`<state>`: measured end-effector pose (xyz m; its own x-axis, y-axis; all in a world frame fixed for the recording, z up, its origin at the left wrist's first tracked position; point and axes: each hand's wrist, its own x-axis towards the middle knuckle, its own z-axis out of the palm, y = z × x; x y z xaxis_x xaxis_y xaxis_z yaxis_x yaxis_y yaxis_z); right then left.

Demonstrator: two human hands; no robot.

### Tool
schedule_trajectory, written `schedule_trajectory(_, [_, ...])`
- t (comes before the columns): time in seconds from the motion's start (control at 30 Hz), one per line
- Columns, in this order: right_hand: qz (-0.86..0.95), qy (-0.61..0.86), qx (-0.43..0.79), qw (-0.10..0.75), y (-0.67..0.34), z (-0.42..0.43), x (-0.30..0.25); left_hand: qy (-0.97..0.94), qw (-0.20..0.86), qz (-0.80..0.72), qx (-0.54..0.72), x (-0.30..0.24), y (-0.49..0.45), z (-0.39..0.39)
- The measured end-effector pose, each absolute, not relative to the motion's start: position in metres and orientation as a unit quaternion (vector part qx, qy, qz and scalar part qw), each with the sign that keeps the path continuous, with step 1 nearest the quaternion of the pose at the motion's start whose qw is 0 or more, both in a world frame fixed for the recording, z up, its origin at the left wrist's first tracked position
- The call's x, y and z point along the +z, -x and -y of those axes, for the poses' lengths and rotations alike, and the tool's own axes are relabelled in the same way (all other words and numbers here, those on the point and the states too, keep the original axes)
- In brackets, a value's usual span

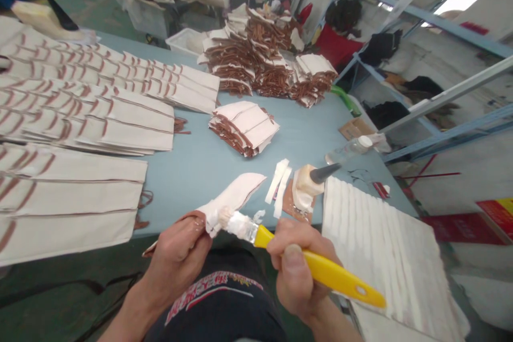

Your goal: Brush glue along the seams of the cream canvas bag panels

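My left hand (182, 251) is closed on a strip-shaped fabric piece (236, 192), white on one face with a brown edge folded back over my fingers. Its far end rests on the table. Wrapped in my right hand (298, 264) is a paintbrush (340, 278) with a yellow handle. White paste coats its bristles, which touch the fabric piece just beside my left fingers. To the right of the fabric piece lie narrow white strips (278, 179). Behind my right hand, a cream block with a dark spout-like tip (312, 179) sits on a brown patch smeared with white paste.
Overlapping rows of white panels with brown edges (72, 197) cover the table's left side. A small stack of folded pieces (244, 125) stands mid-table, with larger piles (256, 53) behind. At right are a clear bottle (348, 149), layered white material (372, 246) and a metal rack (433, 16).
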<state>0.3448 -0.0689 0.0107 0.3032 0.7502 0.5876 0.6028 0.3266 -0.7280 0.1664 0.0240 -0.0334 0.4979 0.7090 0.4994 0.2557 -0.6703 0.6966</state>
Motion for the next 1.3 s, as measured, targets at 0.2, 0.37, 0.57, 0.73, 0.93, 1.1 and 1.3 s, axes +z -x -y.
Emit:
schedule_trajectory(0.2, [0.609, 0.552, 0.054, 0.566, -0.343, 0.065, 0.012, -0.788, 0.361, -0.334, 0.371, -0.034, -0.161, -0.021])
schedule_trajectory(0.37, [0.464, 0.547, 0.203, 0.667, -0.341, 0.069, 0.009, -0.791, 0.362, -0.29, 0.4, -0.037, -0.161, -0.02])
schedule_trajectory(0.57, [0.435, 0.576, 0.242, 0.649, -0.331, 0.057, 0.008, -0.802, 0.321, -0.267, 0.428, -0.039, -0.159, -0.019])
schedule_trajectory(0.73, [0.432, 0.588, 0.203, 0.653, -0.33, 0.064, 0.01, -0.804, 0.315, -0.267, 0.428, -0.044, -0.155, -0.018])
schedule_trajectory(0.93, [0.475, 0.608, 0.216, 0.598, -0.33, 0.063, 0.004, -0.807, 0.307, -0.251, 0.438, -0.046, -0.151, -0.02])
schedule_trajectory(1.1, [0.472, 0.636, 0.134, 0.595, -0.338, 0.06, 0.008, -0.809, 0.311, -0.247, 0.434, -0.05, -0.152, -0.02])
schedule_trajectory(1.3, [0.53, 0.598, 0.219, 0.559, -0.322, 0.065, 0.005, -0.808, 0.33, -0.235, 0.428, -0.048, -0.151, -0.022])
